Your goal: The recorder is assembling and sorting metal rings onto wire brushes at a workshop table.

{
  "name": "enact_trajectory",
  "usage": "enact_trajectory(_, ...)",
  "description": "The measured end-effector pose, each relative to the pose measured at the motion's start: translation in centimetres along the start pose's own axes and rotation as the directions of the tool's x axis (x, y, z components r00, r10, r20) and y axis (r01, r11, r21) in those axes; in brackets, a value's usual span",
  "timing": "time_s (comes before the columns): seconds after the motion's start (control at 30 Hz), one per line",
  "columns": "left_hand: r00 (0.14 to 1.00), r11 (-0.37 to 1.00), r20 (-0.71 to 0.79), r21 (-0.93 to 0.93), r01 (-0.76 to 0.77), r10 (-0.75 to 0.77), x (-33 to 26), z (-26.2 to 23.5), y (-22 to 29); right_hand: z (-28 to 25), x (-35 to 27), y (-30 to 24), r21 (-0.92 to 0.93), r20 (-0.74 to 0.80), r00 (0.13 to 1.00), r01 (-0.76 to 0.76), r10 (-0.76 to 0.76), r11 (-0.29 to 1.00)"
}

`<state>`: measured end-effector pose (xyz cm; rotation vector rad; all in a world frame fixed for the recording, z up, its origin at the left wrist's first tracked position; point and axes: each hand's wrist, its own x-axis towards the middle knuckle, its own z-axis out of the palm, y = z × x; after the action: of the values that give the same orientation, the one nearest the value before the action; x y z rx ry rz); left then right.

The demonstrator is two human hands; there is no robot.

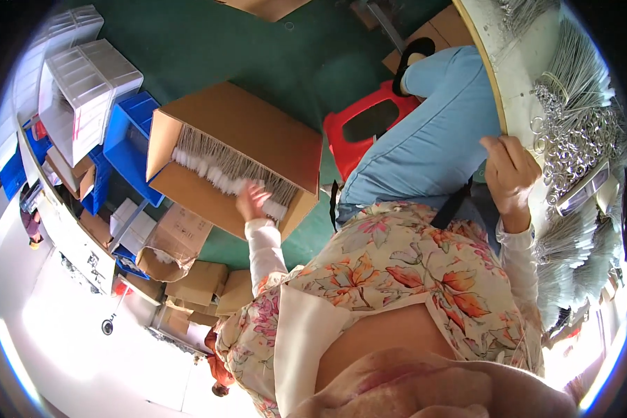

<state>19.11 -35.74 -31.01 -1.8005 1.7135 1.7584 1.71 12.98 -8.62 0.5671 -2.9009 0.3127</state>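
Note:
My left hand reaches into an open cardboard box. Its fingers are stretched out and apart over thin wire-stemmed pieces with white, brush-like ends, packed in a row along the box. At the right, my right hand is by the table's edge, its fingers curled in; whatever they may hold is hidden. Close to it on the table lies a pile of shiny metal rings or wire loops, among bundles of thin wire-stemmed pieces.
A red plastic stool stands beside my leg on the green floor. Left of the box are a blue bin and white plastic crates. Brown cartons are stacked behind. Another person appears at the lower left.

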Motion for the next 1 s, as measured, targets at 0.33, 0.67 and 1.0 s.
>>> enact_trajectory(0.33, 0.954, 0.725, 0.286, 0.675, -0.135, -0.088, 2.0, 8.1, -3.3, -0.1, 0.4, -0.3, -0.01, -0.021, 1.0, -0.008, 0.007, 1.0)
enact_trajectory(0.67, 0.967, 0.986, 0.236, 0.155, 0.065, -0.101, 6.1, 11.9, 2.8, -0.2, 0.3, -0.2, 0.005, -0.015, 1.0, -0.01, 0.01, 1.0)
enact_trajectory(1.0, 0.581, 0.931, 0.807, -0.287, 0.224, 0.109, 19.1, 23.2, 22.5, -0.1, 0.7, -1.3, -0.014, -0.023, 1.0, -0.009, 0.009, 1.0)
